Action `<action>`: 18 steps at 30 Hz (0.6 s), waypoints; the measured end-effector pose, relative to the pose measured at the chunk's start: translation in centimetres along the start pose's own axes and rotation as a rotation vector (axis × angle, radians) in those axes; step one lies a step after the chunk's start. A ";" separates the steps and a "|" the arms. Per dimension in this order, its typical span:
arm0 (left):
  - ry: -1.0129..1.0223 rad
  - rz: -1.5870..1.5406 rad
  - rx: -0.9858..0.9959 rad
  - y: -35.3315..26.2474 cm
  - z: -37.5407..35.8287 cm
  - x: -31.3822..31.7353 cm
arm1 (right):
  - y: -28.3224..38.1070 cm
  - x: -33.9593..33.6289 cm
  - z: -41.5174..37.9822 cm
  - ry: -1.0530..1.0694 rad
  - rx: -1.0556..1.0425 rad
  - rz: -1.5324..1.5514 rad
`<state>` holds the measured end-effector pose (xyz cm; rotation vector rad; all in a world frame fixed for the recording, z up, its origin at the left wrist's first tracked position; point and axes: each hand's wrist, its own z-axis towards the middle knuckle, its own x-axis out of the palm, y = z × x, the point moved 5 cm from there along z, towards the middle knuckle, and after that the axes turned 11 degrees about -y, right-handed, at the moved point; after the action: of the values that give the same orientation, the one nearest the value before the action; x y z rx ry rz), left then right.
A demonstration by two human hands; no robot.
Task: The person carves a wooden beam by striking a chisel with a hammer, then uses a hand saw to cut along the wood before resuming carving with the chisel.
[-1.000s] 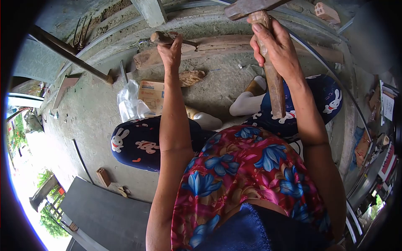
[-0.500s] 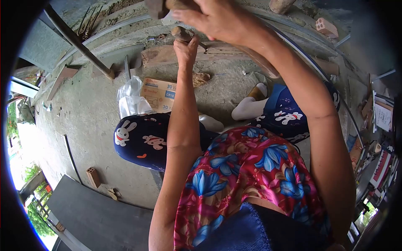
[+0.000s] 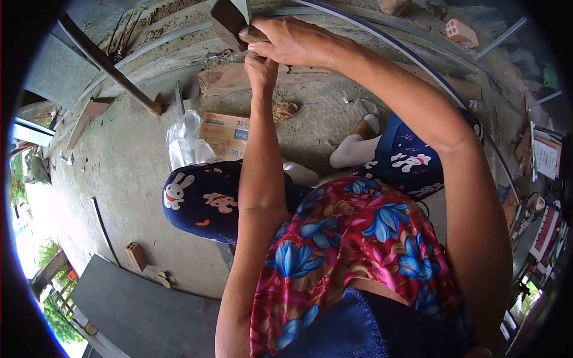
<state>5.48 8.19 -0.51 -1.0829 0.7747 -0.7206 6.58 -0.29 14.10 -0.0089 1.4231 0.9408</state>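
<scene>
My right hand (image 3: 295,40) is wrapped round the wooden handle of a tool with a broad, dark metal head (image 3: 228,25), hammer- or hatchet-like. Just below it, my left hand (image 3: 261,73) is closed on a piece with a rounded wooden end, now mostly hidden by the right hand and tool. The two hands overlap at the top of the view, with the metal head to their left. Behind the left hand, a rough wooden beam (image 3: 224,79) lies across the concrete floor.
A flattened cardboard box (image 3: 222,132) and clear plastic sheeting (image 3: 185,140) lie left of my left forearm. A wooden pole (image 3: 110,64) leans at upper left. Hollow bricks stand at upper right (image 3: 461,33) and lower left (image 3: 135,256). A dark panel (image 3: 143,307) lies at lower left.
My right hand has come down and left with the metal-headed tool, from above to right over the left hand. The left hand stays closed in nearly the same place.
</scene>
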 end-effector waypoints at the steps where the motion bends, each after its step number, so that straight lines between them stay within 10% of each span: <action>1: 0.026 -0.047 -0.006 -0.1 0.1 0.1 | -0.3 -0.2 0.0 0.059 0.055 0.039; 9: 0.227 0.082 -0.121 -0.9 -1.6 3.3 | -4.6 -6.5 -5.9 0.229 0.294 0.112; 18: 0.573 0.269 0.350 -6.2 -10.6 7.9 | -16.3 -12.0 -11.6 0.031 0.560 0.014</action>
<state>0.15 -5.33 1.00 -0.4375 1.2016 -0.9052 7.67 -23.57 13.22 0.4045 1.6754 0.5289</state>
